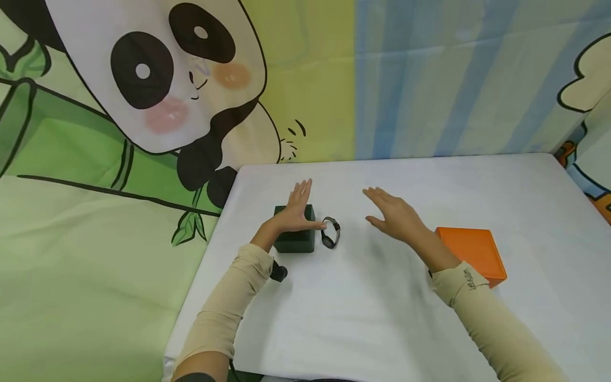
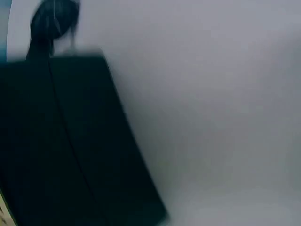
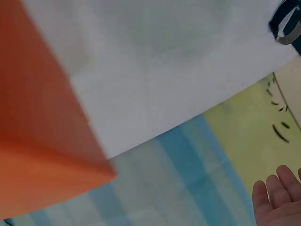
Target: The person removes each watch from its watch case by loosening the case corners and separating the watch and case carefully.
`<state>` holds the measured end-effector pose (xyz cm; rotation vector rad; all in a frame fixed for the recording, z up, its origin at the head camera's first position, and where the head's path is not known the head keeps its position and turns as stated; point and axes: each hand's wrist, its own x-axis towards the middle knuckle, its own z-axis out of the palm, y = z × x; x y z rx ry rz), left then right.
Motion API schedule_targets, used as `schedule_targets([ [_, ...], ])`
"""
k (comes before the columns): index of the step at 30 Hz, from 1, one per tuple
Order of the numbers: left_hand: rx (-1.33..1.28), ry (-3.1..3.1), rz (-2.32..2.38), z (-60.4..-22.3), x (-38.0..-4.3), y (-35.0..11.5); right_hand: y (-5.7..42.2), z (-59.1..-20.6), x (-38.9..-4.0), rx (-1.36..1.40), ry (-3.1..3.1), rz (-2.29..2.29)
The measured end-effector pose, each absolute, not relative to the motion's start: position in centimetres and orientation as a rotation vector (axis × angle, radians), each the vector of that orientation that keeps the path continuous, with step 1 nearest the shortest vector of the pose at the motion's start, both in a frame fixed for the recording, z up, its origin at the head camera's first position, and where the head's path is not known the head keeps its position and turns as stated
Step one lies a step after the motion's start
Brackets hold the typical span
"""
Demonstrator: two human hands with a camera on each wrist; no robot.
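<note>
My left hand (image 1: 297, 215) is raised with fingers straight and thumb spread, in front of a dark green box (image 1: 295, 244) in the head view. Just right of that box a dark wristwatch (image 1: 330, 233) stands on its side; the left thumb overlaps it from this angle, and contact cannot be told. My right hand (image 1: 395, 216) hovers over the white table, fingers extended, holding nothing. In the right wrist view its fingertips (image 3: 281, 181) show at the lower right, with the watch (image 3: 288, 23) at the top corner. The dark box (image 2: 80, 136) fills the left wrist view's left side.
An orange box (image 1: 472, 252) sits on the white table (image 1: 363, 318), beside and partly behind my right forearm. A small black object (image 1: 279, 272) shows by the left cuff. Behind the table hangs a cloth printed with a panda (image 1: 191, 79).
</note>
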<state>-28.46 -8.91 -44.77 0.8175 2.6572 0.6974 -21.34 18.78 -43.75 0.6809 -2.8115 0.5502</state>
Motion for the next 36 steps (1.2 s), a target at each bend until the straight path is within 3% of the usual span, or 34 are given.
schedule_targets([
  [6, 0.978, 2.534, 0.629, -44.5, -27.7, -1.3, 24.9, -42.8, -20.0, 0.453, -2.939, 0.581],
  [15, 1.160, 2.391, 0.431, -47.8, -24.6, 7.0, 30.7, -43.7, -16.1, 0.225, -3.189, 0.735],
  [25, 1.172, 2.331, 0.447, -51.1, -22.2, 11.3, 32.2, -46.5, -14.6, 0.353, -3.279, 0.732],
  [36, 1.142, 2.459, 0.575, -53.4, -22.6, 12.5, 31.8, -46.5, -14.9, 0.329, -3.232, 0.511],
])
